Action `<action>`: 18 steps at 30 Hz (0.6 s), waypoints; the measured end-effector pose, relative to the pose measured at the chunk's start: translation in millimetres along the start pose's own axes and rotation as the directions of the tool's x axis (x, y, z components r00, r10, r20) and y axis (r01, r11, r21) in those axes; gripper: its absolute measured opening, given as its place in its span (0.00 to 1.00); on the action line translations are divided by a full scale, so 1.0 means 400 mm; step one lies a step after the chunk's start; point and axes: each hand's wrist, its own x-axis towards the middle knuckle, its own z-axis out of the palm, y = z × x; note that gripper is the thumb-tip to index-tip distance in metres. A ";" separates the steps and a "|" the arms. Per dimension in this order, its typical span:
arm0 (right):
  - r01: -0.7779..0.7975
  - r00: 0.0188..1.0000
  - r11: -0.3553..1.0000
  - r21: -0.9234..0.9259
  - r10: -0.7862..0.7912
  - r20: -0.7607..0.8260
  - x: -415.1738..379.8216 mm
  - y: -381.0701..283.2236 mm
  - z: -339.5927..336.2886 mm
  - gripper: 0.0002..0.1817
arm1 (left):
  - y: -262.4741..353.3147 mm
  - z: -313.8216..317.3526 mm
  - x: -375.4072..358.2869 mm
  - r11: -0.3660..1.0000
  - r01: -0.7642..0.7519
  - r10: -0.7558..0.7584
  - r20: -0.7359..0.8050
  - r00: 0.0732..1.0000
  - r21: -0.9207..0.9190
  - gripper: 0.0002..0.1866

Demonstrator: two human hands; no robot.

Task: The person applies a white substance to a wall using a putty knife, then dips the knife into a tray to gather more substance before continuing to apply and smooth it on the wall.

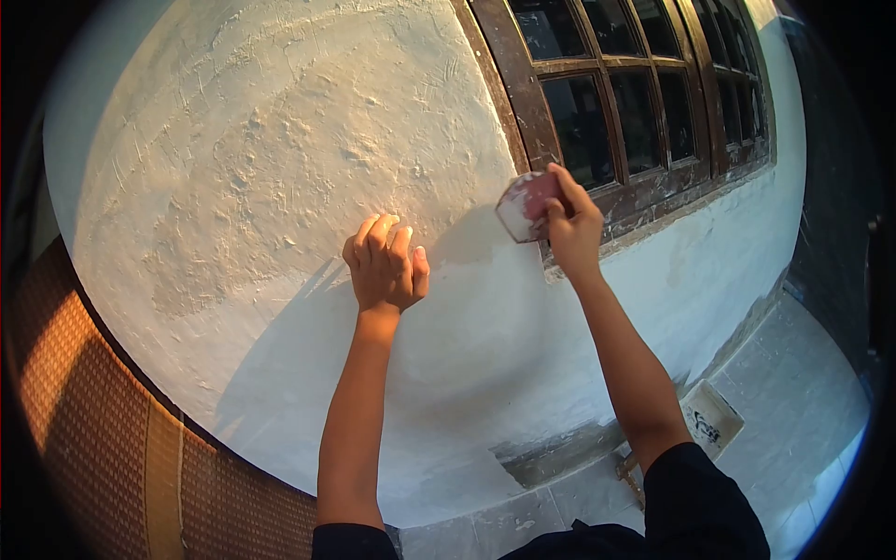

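My right hand (573,222) pinches a flat, reddish scraper-like piece (528,206) smeared with white, between thumb and fingers, beside the lower left corner of the window frame. To the left, my left hand (385,261) is raised at the white wall (308,168), its fingers bent and slightly apart, with nothing visible in it. Rough, lumpy plaster covers the wall above and left of that hand; lower down the surface looks smoother. Whether the left fingertips touch the wall is not clear.
A brown wooden window (621,112) with glass panes is at the upper right. On the grey tiled floor (793,373) at the lower right stands a pale tray (714,417) with dark marks. An orange-brown woven panel (112,411) runs along the lower left.
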 end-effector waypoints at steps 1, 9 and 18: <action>-0.109 0.965 0.988 0.113 0.133 -0.227 0.015 0.006 -0.003 0.25 | 0.001 0.004 0.000 1.000 0.001 -0.001 -0.009 1.000 -0.001 0.18; 0.107 0.990 0.989 -0.104 -0.097 0.100 0.005 -0.039 0.019 0.26 | 0.003 -0.002 -0.001 1.000 0.006 -0.006 0.016 1.000 0.002 0.19; 0.083 0.995 0.995 0.063 -0.086 0.047 0.010 -0.032 0.023 0.25 | 0.007 -0.004 0.000 1.000 -0.003 0.003 0.007 1.000 -0.002 0.18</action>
